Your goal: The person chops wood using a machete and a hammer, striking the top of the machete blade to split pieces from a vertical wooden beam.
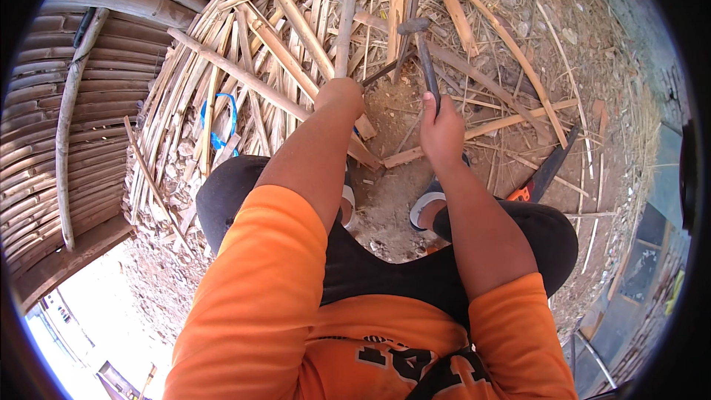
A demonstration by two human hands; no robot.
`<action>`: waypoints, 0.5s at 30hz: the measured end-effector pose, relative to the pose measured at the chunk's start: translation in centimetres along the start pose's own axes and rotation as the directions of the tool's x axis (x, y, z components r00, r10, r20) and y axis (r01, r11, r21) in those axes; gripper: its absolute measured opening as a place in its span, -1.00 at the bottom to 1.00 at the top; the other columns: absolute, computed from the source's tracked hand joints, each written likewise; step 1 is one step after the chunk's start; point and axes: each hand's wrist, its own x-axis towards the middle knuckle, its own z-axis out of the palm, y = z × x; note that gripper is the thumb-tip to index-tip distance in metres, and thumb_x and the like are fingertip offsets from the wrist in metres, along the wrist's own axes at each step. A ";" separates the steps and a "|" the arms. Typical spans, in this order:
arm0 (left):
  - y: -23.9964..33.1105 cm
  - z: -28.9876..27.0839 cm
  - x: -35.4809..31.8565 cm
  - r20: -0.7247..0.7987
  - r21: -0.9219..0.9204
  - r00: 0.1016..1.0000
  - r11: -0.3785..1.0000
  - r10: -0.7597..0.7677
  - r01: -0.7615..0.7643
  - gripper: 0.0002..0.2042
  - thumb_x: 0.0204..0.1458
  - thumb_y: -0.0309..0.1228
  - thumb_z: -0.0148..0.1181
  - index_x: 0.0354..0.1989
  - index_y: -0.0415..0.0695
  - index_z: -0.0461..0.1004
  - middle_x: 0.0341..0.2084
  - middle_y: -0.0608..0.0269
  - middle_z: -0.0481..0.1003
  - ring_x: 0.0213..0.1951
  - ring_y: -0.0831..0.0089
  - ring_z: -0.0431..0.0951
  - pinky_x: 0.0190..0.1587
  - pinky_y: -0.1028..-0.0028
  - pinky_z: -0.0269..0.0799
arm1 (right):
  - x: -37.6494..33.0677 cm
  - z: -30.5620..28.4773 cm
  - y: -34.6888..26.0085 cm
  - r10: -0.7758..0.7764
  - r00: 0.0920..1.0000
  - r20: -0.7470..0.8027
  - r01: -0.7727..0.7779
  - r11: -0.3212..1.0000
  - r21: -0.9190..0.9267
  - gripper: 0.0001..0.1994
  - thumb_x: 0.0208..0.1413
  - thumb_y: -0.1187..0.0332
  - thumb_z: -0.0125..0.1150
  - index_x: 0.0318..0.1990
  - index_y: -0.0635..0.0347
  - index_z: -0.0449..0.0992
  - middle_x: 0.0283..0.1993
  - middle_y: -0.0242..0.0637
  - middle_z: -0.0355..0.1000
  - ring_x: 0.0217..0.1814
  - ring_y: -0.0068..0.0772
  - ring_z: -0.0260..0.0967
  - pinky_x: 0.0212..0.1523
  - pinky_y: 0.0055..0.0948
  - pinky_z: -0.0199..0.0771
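Observation:
My right hand (443,133) is wrapped round the handle of a hammer (427,63). The dark hammer head (413,26) is up and in front of an upright split wooden piece (398,11). On the left, my closed left hand (341,96) grips a dark blade-like tool (381,73), its handle hidden by the fist. This tool points right and reaches the lower end of the upright piece; whether it cuts into the wood I cannot tell.
Split bamboo and wooden strips (289,48) lie heaped ahead and left. A handsaw (548,167) with an orange handle rests by my right knee. A blue strap (215,130) lies among the strips. A bamboo slat wall (104,104) stands left, a wall (629,15) right.

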 end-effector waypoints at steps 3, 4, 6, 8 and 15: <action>-0.3 0.4 0.3 -0.014 -0.030 1.000 0.999 -0.024 0.024 -0.63 0.08 -0.47 0.18 0.07 0.14 0.61 -0.07 0.11 0.63 -0.01 0.13 0.65 0.01 0.23 0.61 | -0.2 0.0 -0.1 -0.011 0.999 -0.036 0.013 0.998 0.053 -0.60 0.37 0.03 0.02 -0.22 0.27 0.44 -0.42 0.16 0.51 -0.34 0.35 0.47 -0.31 0.16 0.43; -0.3 0.5 0.3 0.008 -0.025 0.999 0.999 -0.048 0.048 -0.63 0.08 -0.46 0.18 0.07 0.14 0.61 -0.07 0.11 0.63 -0.01 0.13 0.65 0.01 0.23 0.61 | -0.3 0.1 0.1 -0.010 0.999 -0.040 0.013 0.998 0.064 -0.60 0.37 0.03 0.02 -0.22 0.27 0.44 -0.41 0.16 0.51 -0.34 0.35 0.47 -0.31 0.16 0.42; 0.4 -0.2 0.1 0.044 -0.008 0.995 0.996 -0.084 0.085 -0.64 0.08 -0.46 0.19 0.07 0.14 0.61 -0.07 0.11 0.63 -0.01 0.13 0.65 0.00 0.24 0.61 | -1.6 1.0 1.6 0.038 0.988 0.153 -0.017 0.990 -0.138 -0.60 0.37 0.03 0.02 -0.23 0.27 0.42 -0.40 0.16 0.50 -0.34 0.34 0.47 -0.33 0.14 0.43; 0.0 0.7 -0.5 -0.040 -0.007 0.998 0.999 -0.049 0.049 -0.64 0.09 -0.46 0.19 0.07 0.13 0.61 -0.07 0.11 0.63 -0.02 0.14 0.65 -0.01 0.25 0.61 | -1.9 1.4 1.8 0.070 0.970 0.234 -0.023 0.980 -0.197 -0.60 0.37 0.02 0.01 -0.24 0.26 0.41 -0.40 0.15 0.50 -0.34 0.33 0.48 -0.33 0.12 0.43; -0.6 1.4 0.8 -0.011 -0.036 0.998 0.997 -0.063 0.063 -0.65 0.10 -0.47 0.16 0.05 0.17 0.62 -0.06 0.12 0.62 0.00 0.15 0.65 0.02 0.24 0.60 | -0.2 -1.1 -2.0 -0.046 0.999 -0.012 0.047 0.994 0.099 -0.61 0.38 0.04 0.01 -0.25 0.25 0.40 -0.41 0.14 0.50 -0.34 0.31 0.48 -0.32 0.12 0.44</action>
